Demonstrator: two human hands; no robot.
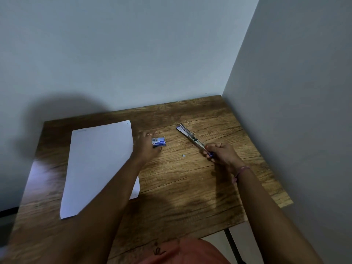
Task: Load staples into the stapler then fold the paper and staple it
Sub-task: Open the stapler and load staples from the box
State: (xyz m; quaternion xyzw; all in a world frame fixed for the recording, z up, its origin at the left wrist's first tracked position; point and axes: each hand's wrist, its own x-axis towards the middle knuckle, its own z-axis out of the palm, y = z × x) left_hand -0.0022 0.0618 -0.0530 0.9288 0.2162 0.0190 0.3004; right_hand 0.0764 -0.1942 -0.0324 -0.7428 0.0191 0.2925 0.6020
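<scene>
The stapler [188, 134] lies swung open flat on the wooden table [181, 187], its metal staple channel facing up and pointing to the far left. My right hand [221, 153] grips its near blue end. My left hand [147, 144] rests against the small blue staple box [159, 141], fingers closed around its left side. A white sheet of paper [97, 164] lies flat at the left, partly under my left forearm. A tiny bit of staples [183, 155] sits on the wood between my hands.
The table stands in a corner, with grey walls behind and to the right. Its right edge [274, 176] runs close to the wall. A black table leg [231, 242] shows below the near right side.
</scene>
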